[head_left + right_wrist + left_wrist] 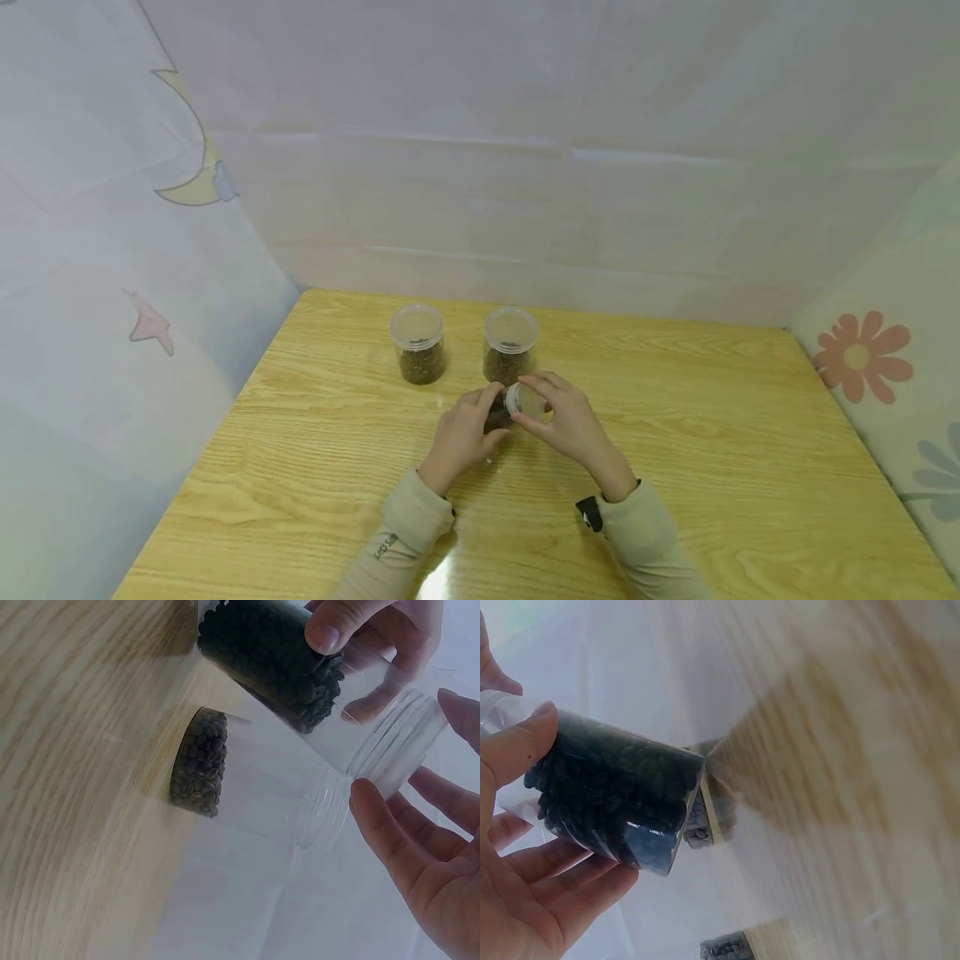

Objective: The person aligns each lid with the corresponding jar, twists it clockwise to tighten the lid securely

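Note:
A clear plastic jar (pixel 615 787), about half filled with dark bean-like pieces, is held tilted above the table. My left hand (pixel 459 432) grips its body, thumb on one side and fingers on the other. At the jar's ribbed, see-through lid end (pixel 401 742), my right hand (pixel 573 423) holds the rim between thumb and fingers. Whether the lid sits tight or loose cannot be told. Just behind the hands stands a second clear jar (pixel 510 360), upright, with brown pieces in its lower part. To its left is a similar upright jar (pixel 422 360).
The wood-grain table (pixel 300 467) spreads around both hands. A pale cloth backdrop (pixel 480 200) rises at its far edge, and printed cloth walls stand at the left and right sides.

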Demonstrator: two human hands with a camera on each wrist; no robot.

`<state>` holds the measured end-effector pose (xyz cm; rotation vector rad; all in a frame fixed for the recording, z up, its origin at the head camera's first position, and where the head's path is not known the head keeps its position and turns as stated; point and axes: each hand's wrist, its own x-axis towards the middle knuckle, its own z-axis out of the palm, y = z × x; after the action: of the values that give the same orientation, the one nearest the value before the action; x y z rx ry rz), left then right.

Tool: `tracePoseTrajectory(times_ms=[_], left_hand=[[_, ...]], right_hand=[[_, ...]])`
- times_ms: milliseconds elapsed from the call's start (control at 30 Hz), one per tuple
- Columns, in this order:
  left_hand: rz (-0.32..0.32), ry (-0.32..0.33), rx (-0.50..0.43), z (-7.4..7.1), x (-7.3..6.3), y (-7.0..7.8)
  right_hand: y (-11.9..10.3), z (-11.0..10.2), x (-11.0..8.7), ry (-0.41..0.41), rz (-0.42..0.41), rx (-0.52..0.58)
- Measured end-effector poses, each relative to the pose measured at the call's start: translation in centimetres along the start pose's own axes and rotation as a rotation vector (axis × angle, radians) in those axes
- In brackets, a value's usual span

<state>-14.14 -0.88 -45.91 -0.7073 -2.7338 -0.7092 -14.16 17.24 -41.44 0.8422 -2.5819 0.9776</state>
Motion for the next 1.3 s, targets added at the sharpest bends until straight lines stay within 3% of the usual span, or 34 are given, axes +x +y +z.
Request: tracePoseTrajectory(times_ms=[433, 633, 1300], left_hand=[[-0.002, 0.010, 0.026, 0.17, 0.02, 0.08], [0.010, 0.008, 0.044, 0.37, -0.02, 0.15], [0.007, -0.004, 0.050, 0.26, -0.26, 0.27]], right_hand=[[-0.42, 0.48, -0.06, 0.080, 0.112, 0.013], [-0.66, 0.58, -0.04, 0.108, 0.145, -0.034], [-0.93, 0.82, 0.15, 0.101, 0.268, -0.118]])
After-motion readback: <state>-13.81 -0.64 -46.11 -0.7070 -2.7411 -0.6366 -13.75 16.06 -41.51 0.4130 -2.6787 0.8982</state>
